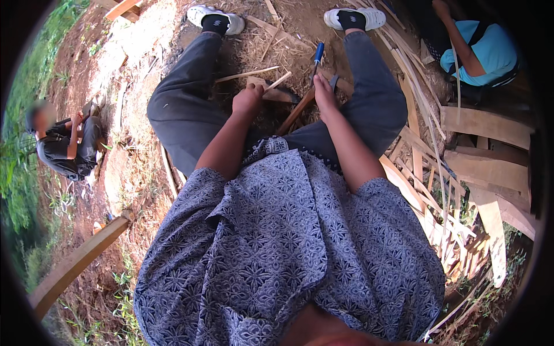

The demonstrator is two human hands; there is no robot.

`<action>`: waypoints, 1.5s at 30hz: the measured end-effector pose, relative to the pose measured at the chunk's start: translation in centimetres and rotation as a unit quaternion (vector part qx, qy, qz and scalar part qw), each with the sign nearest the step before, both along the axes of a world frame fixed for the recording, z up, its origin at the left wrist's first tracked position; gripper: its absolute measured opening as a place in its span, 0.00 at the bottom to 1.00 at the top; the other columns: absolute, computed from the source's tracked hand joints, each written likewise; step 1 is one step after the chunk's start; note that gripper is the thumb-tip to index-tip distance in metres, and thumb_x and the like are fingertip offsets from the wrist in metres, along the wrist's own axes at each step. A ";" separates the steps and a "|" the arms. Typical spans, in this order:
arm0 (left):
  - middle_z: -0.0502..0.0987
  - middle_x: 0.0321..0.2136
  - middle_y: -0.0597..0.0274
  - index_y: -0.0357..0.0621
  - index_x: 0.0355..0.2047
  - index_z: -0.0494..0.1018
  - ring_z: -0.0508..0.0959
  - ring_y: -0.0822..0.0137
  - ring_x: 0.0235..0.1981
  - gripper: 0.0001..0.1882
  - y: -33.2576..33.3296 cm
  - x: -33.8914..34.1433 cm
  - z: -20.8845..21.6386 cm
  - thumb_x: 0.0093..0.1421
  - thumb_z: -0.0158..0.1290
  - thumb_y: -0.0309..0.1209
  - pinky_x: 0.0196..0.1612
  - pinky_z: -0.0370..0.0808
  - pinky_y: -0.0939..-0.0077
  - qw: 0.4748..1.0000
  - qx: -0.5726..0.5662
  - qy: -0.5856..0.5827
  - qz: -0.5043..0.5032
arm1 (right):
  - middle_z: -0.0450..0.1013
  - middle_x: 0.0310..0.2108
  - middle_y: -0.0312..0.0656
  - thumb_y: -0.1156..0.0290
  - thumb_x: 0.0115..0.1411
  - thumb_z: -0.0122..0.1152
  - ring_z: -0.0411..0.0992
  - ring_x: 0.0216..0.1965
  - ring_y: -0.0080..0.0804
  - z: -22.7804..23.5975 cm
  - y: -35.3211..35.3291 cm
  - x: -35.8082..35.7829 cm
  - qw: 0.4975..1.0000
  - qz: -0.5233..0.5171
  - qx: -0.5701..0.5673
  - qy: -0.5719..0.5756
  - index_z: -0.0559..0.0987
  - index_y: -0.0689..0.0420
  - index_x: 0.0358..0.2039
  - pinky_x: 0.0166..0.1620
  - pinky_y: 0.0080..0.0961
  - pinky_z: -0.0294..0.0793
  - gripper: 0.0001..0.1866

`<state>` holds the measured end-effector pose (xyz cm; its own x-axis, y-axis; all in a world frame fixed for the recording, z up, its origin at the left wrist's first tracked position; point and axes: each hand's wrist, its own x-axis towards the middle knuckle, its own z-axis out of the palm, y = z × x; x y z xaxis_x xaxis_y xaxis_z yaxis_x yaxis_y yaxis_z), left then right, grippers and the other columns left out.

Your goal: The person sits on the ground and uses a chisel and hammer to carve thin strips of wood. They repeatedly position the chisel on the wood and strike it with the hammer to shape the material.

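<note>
Between my spread legs, my left hand (248, 100) is closed around a thin pale wood strip (279, 81), which slants up and to the right from the fist. To its right, my right hand (326, 97) is curled shut, and its fingers hide most of what it grips. A dark blade-like piece (334, 81) shows beside the fingers. A tool with a blue handle (319, 52) points away from me, its dark shaft reaching down to this hand; whether I hold it, I cannot tell. A brown wooden piece (296, 111) lies slanted between my hands.
Shavings and loose strips (270, 38) litter the ground ahead. Long strips (412, 75) and curved boards (487, 128) are piled at my right, near a person in turquoise (487, 55). Another person (66, 138) sits at the far left. A curved beam (81, 259) juts in at lower left.
</note>
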<state>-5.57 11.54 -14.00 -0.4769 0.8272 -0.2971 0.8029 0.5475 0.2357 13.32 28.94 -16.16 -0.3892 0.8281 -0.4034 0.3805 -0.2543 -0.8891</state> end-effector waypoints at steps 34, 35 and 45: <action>0.84 0.32 0.57 0.36 0.37 0.77 0.86 0.66 0.35 0.09 0.6 -0.6 3.1 0.58 0.64 0.26 0.41 0.81 0.71 0.875 0.366 -0.270 0.167 | 0.81 0.40 0.47 0.68 0.63 0.63 0.80 0.36 0.38 5.1 0.3 0.4 0.984 -0.067 0.163 -0.015 0.70 0.56 0.58 0.44 0.36 0.78 0.23; 0.84 0.32 0.57 0.36 0.36 0.77 0.86 0.66 0.35 0.09 0.2 -0.7 3.1 0.58 0.64 0.26 0.41 0.81 0.71 0.875 0.365 -0.265 0.173 | 0.80 0.42 0.46 0.70 0.64 0.62 0.80 0.37 0.36 8.5 -1.4 -0.3 0.992 -0.036 0.103 0.064 0.69 0.57 0.59 0.44 0.34 0.78 0.24; 0.83 0.30 0.56 0.37 0.34 0.76 0.86 0.62 0.34 0.10 -0.4 0.1 4.9 0.57 0.66 0.28 0.39 0.81 0.68 0.902 0.341 -0.221 0.145 | 0.80 0.47 0.42 0.68 0.66 0.61 0.79 0.39 0.28 14.2 -6.7 -2.4 0.953 0.171 0.243 0.063 0.72 0.57 0.60 0.45 0.28 0.77 0.23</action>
